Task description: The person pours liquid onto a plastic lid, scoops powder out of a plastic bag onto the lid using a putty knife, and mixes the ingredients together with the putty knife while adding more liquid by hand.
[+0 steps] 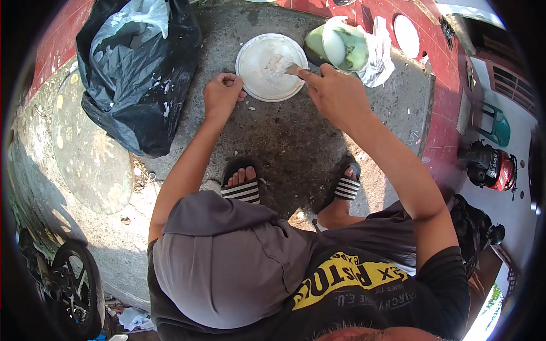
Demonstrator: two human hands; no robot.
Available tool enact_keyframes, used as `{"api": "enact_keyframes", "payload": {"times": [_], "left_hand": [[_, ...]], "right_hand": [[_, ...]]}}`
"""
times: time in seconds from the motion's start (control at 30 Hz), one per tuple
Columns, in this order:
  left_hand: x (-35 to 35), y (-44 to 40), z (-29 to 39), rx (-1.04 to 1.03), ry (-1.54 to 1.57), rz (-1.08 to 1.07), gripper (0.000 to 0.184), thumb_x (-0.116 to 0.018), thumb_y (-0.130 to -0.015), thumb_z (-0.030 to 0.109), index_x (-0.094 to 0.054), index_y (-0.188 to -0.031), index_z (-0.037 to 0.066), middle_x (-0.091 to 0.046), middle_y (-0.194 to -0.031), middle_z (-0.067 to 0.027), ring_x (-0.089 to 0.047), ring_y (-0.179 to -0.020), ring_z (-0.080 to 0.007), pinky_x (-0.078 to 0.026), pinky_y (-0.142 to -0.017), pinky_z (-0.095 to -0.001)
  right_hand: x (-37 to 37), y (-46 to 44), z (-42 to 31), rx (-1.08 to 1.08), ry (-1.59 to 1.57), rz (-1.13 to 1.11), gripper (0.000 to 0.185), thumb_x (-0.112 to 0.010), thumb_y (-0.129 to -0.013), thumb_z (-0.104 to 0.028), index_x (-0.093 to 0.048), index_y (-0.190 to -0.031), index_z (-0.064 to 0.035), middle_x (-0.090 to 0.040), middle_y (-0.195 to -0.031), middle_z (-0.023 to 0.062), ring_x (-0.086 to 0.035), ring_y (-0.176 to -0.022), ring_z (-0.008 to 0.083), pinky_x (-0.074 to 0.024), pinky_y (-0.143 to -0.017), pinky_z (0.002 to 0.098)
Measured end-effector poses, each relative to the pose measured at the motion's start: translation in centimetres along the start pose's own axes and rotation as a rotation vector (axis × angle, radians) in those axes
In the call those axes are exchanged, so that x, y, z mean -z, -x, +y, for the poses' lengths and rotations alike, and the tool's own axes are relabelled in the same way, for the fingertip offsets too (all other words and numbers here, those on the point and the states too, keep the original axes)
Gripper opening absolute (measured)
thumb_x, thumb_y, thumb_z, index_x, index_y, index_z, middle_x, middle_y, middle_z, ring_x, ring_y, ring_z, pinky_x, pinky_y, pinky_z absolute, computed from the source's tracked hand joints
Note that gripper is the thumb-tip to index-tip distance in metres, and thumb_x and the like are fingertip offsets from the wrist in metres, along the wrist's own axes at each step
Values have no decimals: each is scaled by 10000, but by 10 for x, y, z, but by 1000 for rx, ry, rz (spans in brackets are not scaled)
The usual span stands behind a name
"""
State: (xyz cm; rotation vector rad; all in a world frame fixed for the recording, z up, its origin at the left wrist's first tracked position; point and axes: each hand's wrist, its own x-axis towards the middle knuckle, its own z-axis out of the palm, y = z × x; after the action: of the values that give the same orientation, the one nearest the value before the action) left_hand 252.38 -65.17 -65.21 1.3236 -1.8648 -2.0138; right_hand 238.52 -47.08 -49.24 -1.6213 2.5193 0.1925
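Observation:
A round white bucket lid (259, 54) lies on the concrete, with whitish paste smeared across its middle. My right hand (336, 94) grips a small putty knife (292, 69), its blade over the paste on the lid's right half. At the lid's left rim is my left hand (223, 95), its fingers curled and the tips against the edge. Just right of the lid, a greenish translucent tub (318, 46) leans over, with a pale rounded thing inside its mouth. A crumpled white plastic bag (380, 54) lies against the tub.
A large black plastic bag (136, 96) with a white liner stands on the left. Red tiles (446, 85) edge the concrete, and a white disc (406, 36) lies on them. My sandalled feet are below the lid. A motorcycle wheel (77, 284) is at lower left.

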Motion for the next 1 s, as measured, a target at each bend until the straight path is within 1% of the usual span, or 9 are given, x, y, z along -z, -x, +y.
{"api": "enact_keyframes", "payload": {"times": [0.17, 0.3, 0.37, 0.5, 0.6, 0.67, 0.7, 0.87, 1.0], "left_hand": [[0, -2, -3, -6, 8, -12, 254, -694, -903, 134, -645, -1015, -89, -705, -789, -103, -703, -638, -150, -583, -567, -269], [1, -3, -3, 0, -3, -11, 254, -692, -903, 133, -645, -1015, -89, -704, -790, -101, -703, -638, -149, -583, -567, -270], [1, -1, -3, -3, 3, -10, 255, -691, -903, 134, -645, -1017, -90, -705, -792, -101, -704, -640, -149, -583, -568, -269], [2, -1, -1, 4, 7, -11, 260, -692, -903, 135, -644, -1022, -91, -705, -797, -101, -705, -645, -151, -585, -575, -266], [2, -2, -4, 4, 18, -22, 261, -691, -904, 134, -642, -1028, -90, -705, -806, -103, -705, -649, -152, -587, -581, -265], [1, -2, -5, 12, 25, -31, 262, -690, -905, 133, -640, -1032, -90, -705, -812, -104, -706, -652, -153, -588, -583, -264], [2, -3, -5, 9, 32, -32, 264, -689, -906, 133, -637, -1038, -90, -705, -819, -106, -706, -657, -153, -589, -584, -264], [3, -3, -6, 4, 37, -39, 272, -686, -910, 133, -632, -1052, -93, -704, -831, -108, -708, -670, -153, -589, -584, -266], [3, -3, -5, 4, 38, -39, 265, -687, -911, 137, -639, -1037, -92, -704, -821, -104, -705, -661, -152, -588, -584, -268]], "right_hand": [[-2, -26, 1, -104, -29, 9, 297, -582, -955, -235, -669, -1239, -253, -591, -809, 84, -638, -619, 303, -533, -557, 422], [-14, -22, -6, -113, -7, -30, 304, -579, -957, -248, -667, -1248, -254, -596, -815, 82, -644, -636, 301, -534, -562, 426], [-8, -7, -5, -84, -58, -91, 334, -558, -969, -224, -641, -1292, -202, -635, -894, 101, -687, -729, 290, -559, -620, 395], [17, 0, -1, -121, -63, -140, 335, -559, -966, -226, -642, -1289, -186, -618, -858, 96, -682, -722, 292, -560, -625, 395], [19, -4, -6, -95, -63, -115, 337, -575, -955, -206, -647, -1282, -174, -606, -866, 91, -674, -713, 295, -563, -650, 391], [5, -7, -10, 36, -31, -34, 345, -610, -941, -200, -651, -1280, -245, -566, -877, 58, -649, -747, 241, -537, -632, 382], [2, -8, -11, 34, -33, -33, 345, -610, -941, -200, -651, -1280, -245, -566, -877, 58, -649, -747, 241, -537, -632, 382], [1, -11, 0, 125, 81, -117, 415, -631, -906, -129, -646, -1303, -250, -563, -926, 60, -632, -903, 206, -535, -712, 345], [15, -18, 22, 136, 127, -89, 415, -639, -892, -108, -669, -1279, -255, -564, -940, 45, -619, -935, 194, -531, -740, 336]]}}
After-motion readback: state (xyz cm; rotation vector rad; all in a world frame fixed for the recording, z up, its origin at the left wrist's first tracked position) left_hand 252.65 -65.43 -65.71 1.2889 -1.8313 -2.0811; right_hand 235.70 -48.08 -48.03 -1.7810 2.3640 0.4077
